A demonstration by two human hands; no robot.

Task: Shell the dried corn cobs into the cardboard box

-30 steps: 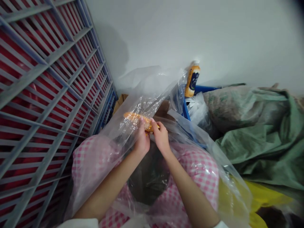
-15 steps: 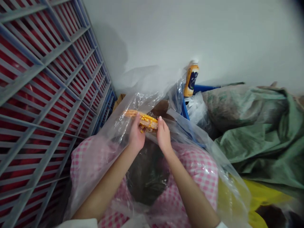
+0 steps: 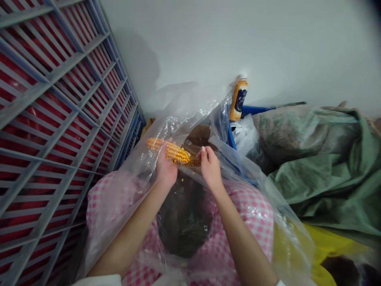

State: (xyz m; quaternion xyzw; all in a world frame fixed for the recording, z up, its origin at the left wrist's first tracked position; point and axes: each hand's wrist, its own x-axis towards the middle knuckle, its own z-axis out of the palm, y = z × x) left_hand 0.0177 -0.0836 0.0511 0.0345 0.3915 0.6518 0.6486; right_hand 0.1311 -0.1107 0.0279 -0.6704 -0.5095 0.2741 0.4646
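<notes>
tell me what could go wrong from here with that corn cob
The corn cob might slip, since only the left hand seems to grip it while the right hand hovers just off it. Loose kernels could miss the dark opening below, as a few seem to lie on the clear plastic bag already. The bag's loose sheet could also slide over the hands and hide the cob.

The label [image 3: 241, 100] on the plastic bottle [image 3: 238, 99] is too blurred to read.

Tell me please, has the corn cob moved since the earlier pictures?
Yes: judged against the yellow plastic bottle, the corn cob has moved left, farther from it.
</notes>
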